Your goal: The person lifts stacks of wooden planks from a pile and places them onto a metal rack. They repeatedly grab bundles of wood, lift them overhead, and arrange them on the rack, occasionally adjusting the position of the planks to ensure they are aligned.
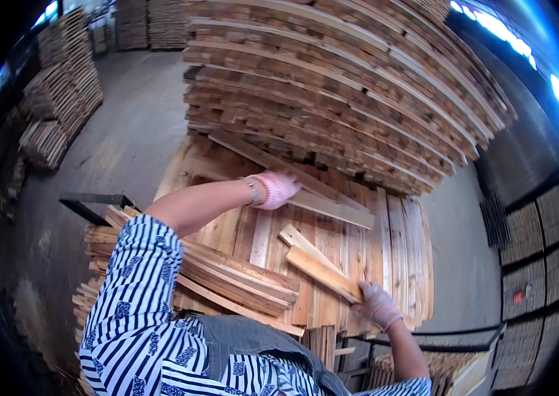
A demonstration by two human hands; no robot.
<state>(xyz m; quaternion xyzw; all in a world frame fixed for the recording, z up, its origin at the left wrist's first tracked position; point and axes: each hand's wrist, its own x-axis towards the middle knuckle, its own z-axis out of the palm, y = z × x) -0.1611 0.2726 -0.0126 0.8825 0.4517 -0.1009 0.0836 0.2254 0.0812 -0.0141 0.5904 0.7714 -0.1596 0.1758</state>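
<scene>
My right hand (pixel 377 305), in a pale glove, is closed round the near end of a wooden board (pixel 322 270). Another light board (pixel 296 239) lies partly beneath it, its far end showing. My left hand (pixel 278 189) wears a pinkish glove, with a band at the wrist, and reaches across the wood surface. Its slightly blurred fingers curl at the end of a light wooden board (pixel 335 210), which slants away to the right. Just beyond that hand lies a longer, darker board (pixel 246 152). Underneath is a layer of boards (pixel 263 237) laid side by side.
A tall stack of boards (pixel 332 86) rises behind the layer. Several curved boards (pixel 240 277) are piled near my left elbow. A dark metal frame (pixel 98 199) juts out at left. More stacks stand on the left (pixel 62 99) and right (pixel 523 257), across the concrete floor (pixel 134 99).
</scene>
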